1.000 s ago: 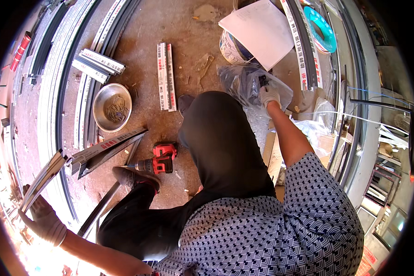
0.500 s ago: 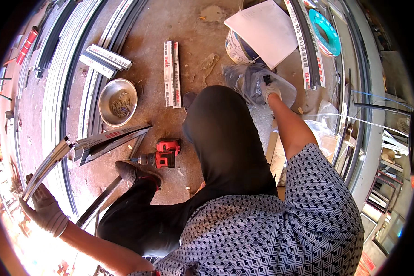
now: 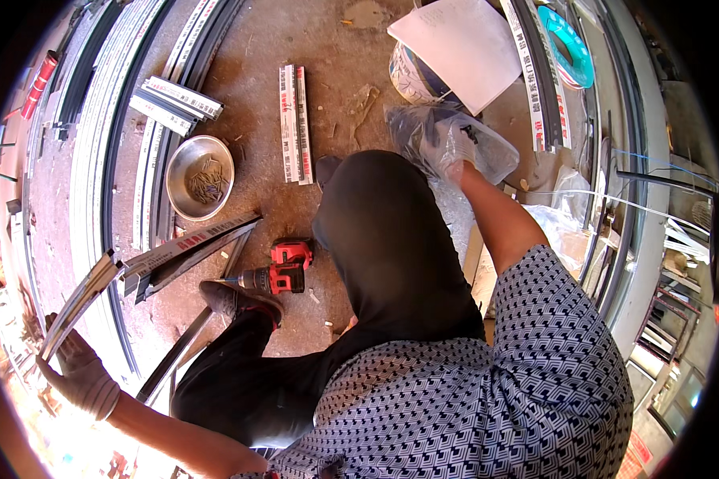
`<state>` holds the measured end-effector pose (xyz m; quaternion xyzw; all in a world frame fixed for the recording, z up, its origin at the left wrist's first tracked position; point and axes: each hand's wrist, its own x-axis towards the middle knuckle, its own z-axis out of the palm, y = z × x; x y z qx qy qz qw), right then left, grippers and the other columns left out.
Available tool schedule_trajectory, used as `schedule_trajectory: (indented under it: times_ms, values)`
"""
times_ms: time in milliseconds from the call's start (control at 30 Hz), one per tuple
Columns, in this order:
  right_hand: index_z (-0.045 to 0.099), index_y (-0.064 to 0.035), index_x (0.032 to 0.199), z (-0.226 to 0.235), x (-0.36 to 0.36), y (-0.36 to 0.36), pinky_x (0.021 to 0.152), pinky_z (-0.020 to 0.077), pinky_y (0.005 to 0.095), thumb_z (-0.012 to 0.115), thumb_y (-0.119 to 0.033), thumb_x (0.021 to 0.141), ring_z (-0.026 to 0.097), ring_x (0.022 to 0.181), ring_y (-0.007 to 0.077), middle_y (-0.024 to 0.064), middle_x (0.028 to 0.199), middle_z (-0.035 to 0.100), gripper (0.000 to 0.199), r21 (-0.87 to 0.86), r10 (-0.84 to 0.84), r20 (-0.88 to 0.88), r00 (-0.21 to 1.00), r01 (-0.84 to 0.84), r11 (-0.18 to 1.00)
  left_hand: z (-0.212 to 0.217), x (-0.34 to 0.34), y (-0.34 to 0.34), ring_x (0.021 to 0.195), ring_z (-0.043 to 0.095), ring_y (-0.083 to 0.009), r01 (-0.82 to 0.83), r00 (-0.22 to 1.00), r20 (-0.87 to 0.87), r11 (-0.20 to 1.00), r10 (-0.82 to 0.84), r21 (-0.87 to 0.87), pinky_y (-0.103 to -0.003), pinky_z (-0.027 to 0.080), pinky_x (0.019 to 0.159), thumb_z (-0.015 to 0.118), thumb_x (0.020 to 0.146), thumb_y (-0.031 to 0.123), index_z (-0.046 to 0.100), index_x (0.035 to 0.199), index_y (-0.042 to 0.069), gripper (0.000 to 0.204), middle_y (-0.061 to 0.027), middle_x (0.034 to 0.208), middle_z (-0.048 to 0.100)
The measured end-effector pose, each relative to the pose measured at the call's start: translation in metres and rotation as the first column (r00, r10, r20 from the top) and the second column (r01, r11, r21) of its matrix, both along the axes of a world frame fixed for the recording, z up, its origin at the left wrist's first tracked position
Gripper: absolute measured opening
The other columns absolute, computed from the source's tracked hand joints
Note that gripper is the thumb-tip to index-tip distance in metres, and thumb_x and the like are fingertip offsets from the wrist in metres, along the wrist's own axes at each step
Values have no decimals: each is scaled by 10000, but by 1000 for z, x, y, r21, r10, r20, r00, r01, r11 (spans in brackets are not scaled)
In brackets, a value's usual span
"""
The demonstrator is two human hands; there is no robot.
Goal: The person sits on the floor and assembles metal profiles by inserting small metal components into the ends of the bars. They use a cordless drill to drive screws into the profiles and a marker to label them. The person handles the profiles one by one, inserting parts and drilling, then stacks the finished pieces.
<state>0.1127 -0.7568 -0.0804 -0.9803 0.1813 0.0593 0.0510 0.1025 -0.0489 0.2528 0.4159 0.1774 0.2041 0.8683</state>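
Note:
At the lower left, my left hand [image 3: 86, 375], in a pale glove with a dark palm, grips the end of a metal profile [image 3: 80, 303]. That profile meets another profile [image 3: 188, 246] with white printed film at a corner. My right hand [image 3: 447, 152], also gloved, reaches into a clear plastic bag [image 3: 495, 154] at the upper right. Its fingers are partly hidden by the plastic, and a dark patch shows beside them. On the floor between my legs lies a red and black cordless drill [image 3: 287, 267], its bit pointing left toward my shoe.
A metal bowl [image 3: 180, 203] holds several screws. Short profiles [image 3: 295, 128] lie on the floor ahead, with more [image 3: 176, 104] across long profiles [image 3: 96, 184] at left. A white board [image 3: 459, 52] rests on a bucket [image 3: 411, 76]. A teal reel [image 3: 574, 48] stands far right.
My right hand has moved slightly left and deeper into the plastic bag; the small black piece at its fingers is less plain. My left hand still holds the profile, shifted only slightly.

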Motion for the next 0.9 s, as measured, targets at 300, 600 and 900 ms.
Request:
schedule_trajectory:
  times_ms: [300, 600, 900]
  values:
    - [672, -36, 1147, -23, 11, -34, 1000, 486, 505, 606, -397, 941, 626, 1135, 456, 256, 1151, 681, 420, 246, 104, -90, 991, -79, 966, 0, 2, -11, 1515, 291, -360, 35, 999, 15, 999, -35, -5, -496, 338, 1238, 700, 943, 131, 169, 1601, -16, 858, -209, 1657, 234]
    - [650, -38, 1225, -7, 21, -42, 1005, 501, 504, 670, -343, 873, 632, 1161, 447, 272, 1235, 662, 466, 222, 117, -314, 942, -46, 974, -1, -1, -8, 1513, 298, -362, 46, 998, 39, 998, -45, -37, -506, 344, 1233, 695, 949, 141, 157, 1603, -13, 860, -216, 1654, 239]
    - [695, -61, 1237, -35, 30, -63, 968, 527, 498, 682, -277, 832, 657, 1163, 419, 257, 1285, 654, 459, 227, 171, -422, 890, -79, 971, -3, -1, -15, 1428, 434, -367, -33, 999, 5, 998, 32, 53, -451, 436, 1191, 722, 954, 229, 259, 1517, -123, 809, -311, 1530, 397]
